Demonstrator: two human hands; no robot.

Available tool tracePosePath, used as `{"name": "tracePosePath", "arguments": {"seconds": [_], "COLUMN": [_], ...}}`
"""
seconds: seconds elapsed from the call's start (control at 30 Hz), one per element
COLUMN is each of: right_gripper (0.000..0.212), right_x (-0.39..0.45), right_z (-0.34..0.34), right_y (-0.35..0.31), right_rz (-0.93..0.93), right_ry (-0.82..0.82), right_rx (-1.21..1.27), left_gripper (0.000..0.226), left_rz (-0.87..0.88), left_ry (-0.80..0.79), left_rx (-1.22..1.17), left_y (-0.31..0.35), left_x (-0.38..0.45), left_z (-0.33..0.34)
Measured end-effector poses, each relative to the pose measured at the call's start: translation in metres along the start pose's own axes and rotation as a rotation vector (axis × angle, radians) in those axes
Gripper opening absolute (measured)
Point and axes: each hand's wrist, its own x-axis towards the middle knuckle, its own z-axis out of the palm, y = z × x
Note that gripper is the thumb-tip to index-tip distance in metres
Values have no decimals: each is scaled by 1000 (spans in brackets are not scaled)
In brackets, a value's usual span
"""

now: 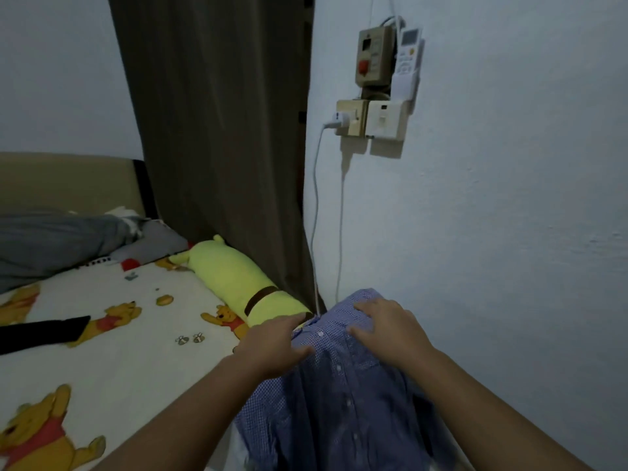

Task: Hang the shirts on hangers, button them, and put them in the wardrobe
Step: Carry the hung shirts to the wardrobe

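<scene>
Both hands, left hand (272,345) and right hand (384,331), lie flat with straight fingers on the blue checked cotton shirt (339,396), gripping nothing; it may slip and crumple.

A bed sheet (129,351) printed with yellow cartoon bears is being seen spread over the bed at the left. A long yellow-green plush bolster (238,277) with a brown band is lying along its far edge, beside a dark brown curtain (217,130). A grey pillow (51,243) is resting against the beige headboard (68,181). On the pale wall, a remote control (407,59) is being held in a bracket above a socket (351,119), from which a white cable (314,205) is hanging.
</scene>
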Motion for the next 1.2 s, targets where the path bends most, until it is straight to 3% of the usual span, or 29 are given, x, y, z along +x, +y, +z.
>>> {"name": "tracePosePath", "arguments": {"seconds": [0.37, 0.57, 0.7, 0.83, 1.0, 1.2], "right_gripper": [55, 55, 57, 58, 61, 62], "right_x": [92, 111, 109, 106, 100, 95], "right_z": [96, 139, 154, 157, 158, 148], "right_y": [10, 5, 11, 12, 12, 10], "right_rz": [-215, -303, -322, -324, -318, -295], "right_ry": [-190, -254, -250, -233, -246, -214], "right_rx": [45, 57, 2, -3, 5, 67], "left_gripper": [68, 80, 111, 109, 107, 116], "left_rz": [-306, -409, -507, -555, -552, -522], "left_ry": [-80, -156, -213, -257, -131, 72], "left_rx": [-242, -378, -437, -424, -144, -42], "left_y": [-66, -91, -96, -99, -94, -90], "left_x": [56, 69, 74, 77, 72, 65], "left_z": [98, 127, 133, 136, 133, 121]}}
